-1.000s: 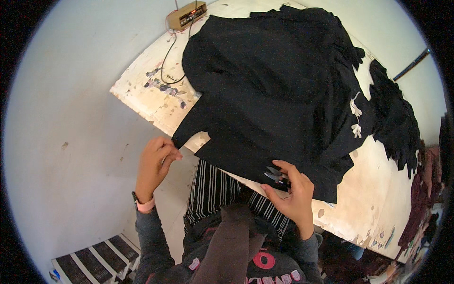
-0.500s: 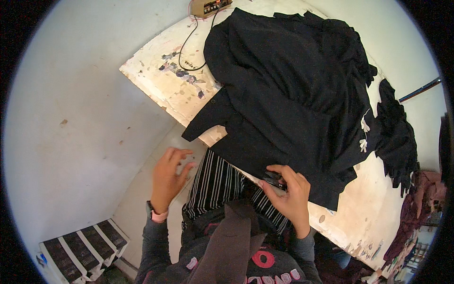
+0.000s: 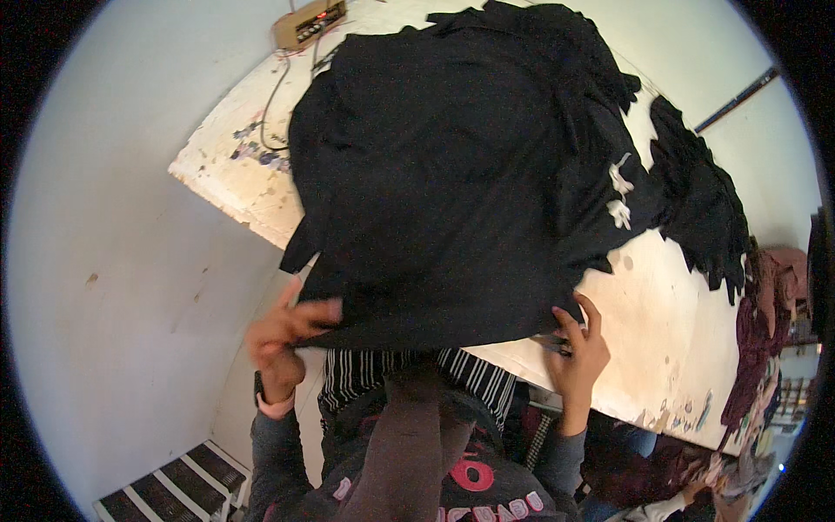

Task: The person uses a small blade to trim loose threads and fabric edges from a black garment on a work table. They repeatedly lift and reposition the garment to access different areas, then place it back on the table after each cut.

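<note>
A large black garment [image 3: 435,191] lies across the white table, its near edge stretched out over my lap. My left hand [image 3: 283,337], smeared by motion, has its fingers closed at the left corner of that edge. At the right corner, my right hand [image 3: 586,361] pinches the cloth between fingers and thumb. A small dark metallic tool [image 3: 554,345] sits within the same hand, too blurred to name surely. White ribbon-like trim [image 3: 619,196] shows on the garment's right side.
The worn, stained table [image 3: 670,322] reaches to the right, where more black cloth [image 3: 696,187] is heaped. A brown box with a lit display [image 3: 310,24] and a cable stand at the back left. Black-and-white boxes [image 3: 174,483] are at lower left. At lower right shows another person's hand [image 3: 696,491].
Both hands now hold the near edge of the garment, which has been drawn toward me and spread wider. My left hand came from beside the cloth onto it; my right moved rightward.
</note>
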Tool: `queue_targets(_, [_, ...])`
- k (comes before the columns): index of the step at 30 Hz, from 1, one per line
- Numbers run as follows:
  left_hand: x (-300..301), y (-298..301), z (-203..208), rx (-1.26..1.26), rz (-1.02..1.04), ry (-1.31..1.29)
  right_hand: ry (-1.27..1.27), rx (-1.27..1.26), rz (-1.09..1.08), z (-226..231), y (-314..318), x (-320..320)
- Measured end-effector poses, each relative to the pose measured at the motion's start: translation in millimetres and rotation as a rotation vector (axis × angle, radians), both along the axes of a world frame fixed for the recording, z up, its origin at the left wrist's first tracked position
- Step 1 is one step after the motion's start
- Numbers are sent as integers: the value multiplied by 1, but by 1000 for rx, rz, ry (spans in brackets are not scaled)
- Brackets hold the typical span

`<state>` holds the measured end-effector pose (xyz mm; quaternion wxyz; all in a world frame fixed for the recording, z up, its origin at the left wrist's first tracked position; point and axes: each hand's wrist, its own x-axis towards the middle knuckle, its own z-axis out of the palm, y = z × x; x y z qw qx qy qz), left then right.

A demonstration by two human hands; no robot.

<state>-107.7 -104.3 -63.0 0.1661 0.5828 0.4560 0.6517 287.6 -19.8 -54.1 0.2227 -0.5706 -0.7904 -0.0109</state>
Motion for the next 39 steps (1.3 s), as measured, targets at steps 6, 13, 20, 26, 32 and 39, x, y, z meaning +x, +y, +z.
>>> queue_targets(6, [5,-26,56,98,127,-188,979,-8,390,23,-22,103])
queue_targets(13, [0,116,15,-497,91,35,684,-371,-48,37,56,86])
queue_targets(20, [-22,113,1,-720,-327,-472,417,-255,-297,12,65,72])
queue_targets(26, [-18,95,18,-708,-311,-497,257,68,-314,20,53,62])
queue_targets(32, [-3,82,35,-734,-321,-298,605,-1,-96,46,28,-11])
queue_targets(39, [27,74,37,-644,-402,-485,920,-318,446,35,13,-141])
